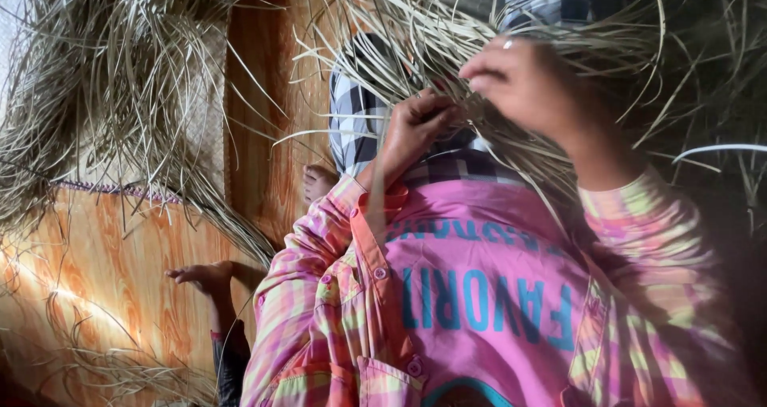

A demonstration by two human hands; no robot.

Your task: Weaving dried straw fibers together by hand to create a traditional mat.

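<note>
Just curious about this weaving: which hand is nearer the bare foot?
Left. The left hand grips straw strands just above-right of the foot; the right hand pinches strands farther right.

A tangle of dried straw strips [479,31] fills the top of the view, with both hands in it: the left hand [415,123] just left of the right hand [523,79]. A woven mat [120,79] lies far left on the floor [120,255]. A foot [204,275] rests below the mat, a second foot [318,182] beside the left forearm.

Place: a home floor used for hand weaving.
Floor: orange wood-grain vinyl floor sheet [120,255], people sitting barefoot on it.
Material: heaps of long, dry, pale straw strips [104,79] spread across it.
Work: a partly woven straw mat [204,111].
</note>
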